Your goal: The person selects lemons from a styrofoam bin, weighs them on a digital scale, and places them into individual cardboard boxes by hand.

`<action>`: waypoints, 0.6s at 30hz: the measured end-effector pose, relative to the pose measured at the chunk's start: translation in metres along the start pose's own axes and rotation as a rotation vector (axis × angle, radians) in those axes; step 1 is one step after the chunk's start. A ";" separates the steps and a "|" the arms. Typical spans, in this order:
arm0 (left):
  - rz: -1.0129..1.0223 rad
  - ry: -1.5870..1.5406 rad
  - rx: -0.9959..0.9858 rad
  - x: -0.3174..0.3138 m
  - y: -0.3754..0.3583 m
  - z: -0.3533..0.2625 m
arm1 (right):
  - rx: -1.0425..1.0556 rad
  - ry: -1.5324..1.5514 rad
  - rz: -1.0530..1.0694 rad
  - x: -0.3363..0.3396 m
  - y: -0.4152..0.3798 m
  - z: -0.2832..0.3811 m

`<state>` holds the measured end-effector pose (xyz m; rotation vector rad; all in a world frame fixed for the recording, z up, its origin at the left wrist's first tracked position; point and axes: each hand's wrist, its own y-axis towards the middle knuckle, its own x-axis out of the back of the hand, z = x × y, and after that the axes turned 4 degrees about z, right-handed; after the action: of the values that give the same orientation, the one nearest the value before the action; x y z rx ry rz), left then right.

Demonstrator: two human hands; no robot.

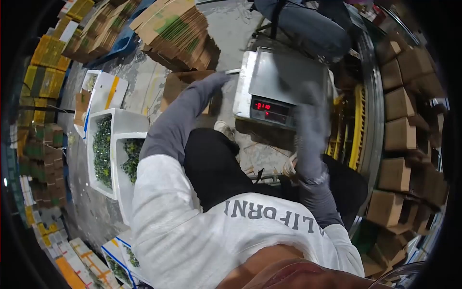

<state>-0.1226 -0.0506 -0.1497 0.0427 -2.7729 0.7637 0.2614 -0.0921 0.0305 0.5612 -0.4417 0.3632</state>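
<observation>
A digital scale (288, 72) with a flat metal pan stands in front of me, its red display lit. My left hand (221, 78), at the end of a grey sleeve, reaches to the scale's left side; its fingers are indistinct. Beside its tip a thin pale strip (233, 72) points toward the scale, and I cannot tell if the hand holds it. Over the front right part of the scale, my right hand (310, 98) is smeared by motion, its fingers lost in the blur. A brown carton (180, 86) lies under my left forearm.
Flattened cartons (175, 31) are stacked beyond my left arm. White foam boxes (114, 154) of small green produce (102, 151) stand at left. A yellow crate (357, 127) is right of the scale, with brown boxes (399, 135) farther right. Another person's leg (308, 26) is behind the scale.
</observation>
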 end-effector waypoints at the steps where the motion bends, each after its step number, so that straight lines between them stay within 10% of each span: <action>1: -0.027 0.343 0.045 0.031 -0.016 0.029 | -0.292 0.604 0.064 -0.041 0.025 0.017; 3: -0.055 1.076 0.167 0.091 -0.051 0.083 | -0.609 0.495 0.445 -0.110 0.034 0.006; 7: -0.659 0.740 0.519 0.168 -0.061 0.268 | -0.584 0.414 0.850 -0.247 0.028 -0.046; 18: -0.629 0.180 0.467 0.175 -0.142 0.159 | -0.820 0.933 0.767 -0.361 0.016 -0.082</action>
<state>-0.3169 -0.2465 -0.1640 0.8377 -2.1516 1.1249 -0.0261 -0.1073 -0.2030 -0.6217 0.1494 1.0441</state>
